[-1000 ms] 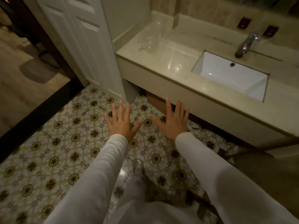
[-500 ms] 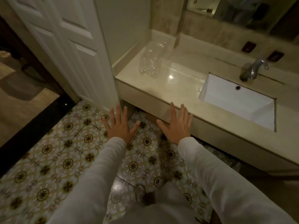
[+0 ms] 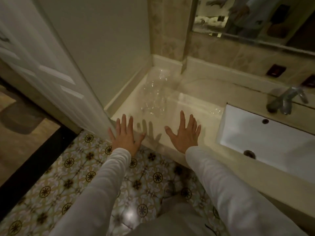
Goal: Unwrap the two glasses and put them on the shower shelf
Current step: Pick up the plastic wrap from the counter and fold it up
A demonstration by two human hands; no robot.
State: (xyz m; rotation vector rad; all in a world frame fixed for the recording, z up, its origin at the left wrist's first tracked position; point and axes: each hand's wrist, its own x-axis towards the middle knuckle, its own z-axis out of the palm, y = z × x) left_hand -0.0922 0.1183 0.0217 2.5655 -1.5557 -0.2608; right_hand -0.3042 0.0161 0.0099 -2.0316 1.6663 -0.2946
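No writing or brand is legible anywhere here, so it's all surfaces. Nearest, two pale sleeves of soft, matte cloth stretch forward over the floor tiles [image 3: 68, 181], glossy and printed with dark round rosettes on a cream and ochre lattice. The left hand [image 3: 125, 136] is spread flat, palm down, fingers wide, gripping nothing, hovering at the counter's front left corner beside the edge of the white panelled door [image 3: 56, 77]. The right hand [image 3: 185, 133] is likewise fully splayed and empty, over the front edge of the counter [image 3: 192, 101], a smooth, polished cream stone slab that catches glare. Right of it sits the sink [image 3: 265, 138], a crisp white rectangular basin with a dark drain, and behind that a blurred chrome tap [image 3: 286, 99]. Further back, toward the counter's rear left corner, stand the wrapped glasses [image 3: 156, 96]: clear, crinkled, glittering film over transparent shapes, smeared by motion, so I cannot tell them apart. Beyond rise a marbled beige wall and a mirror [image 3: 252, 19].
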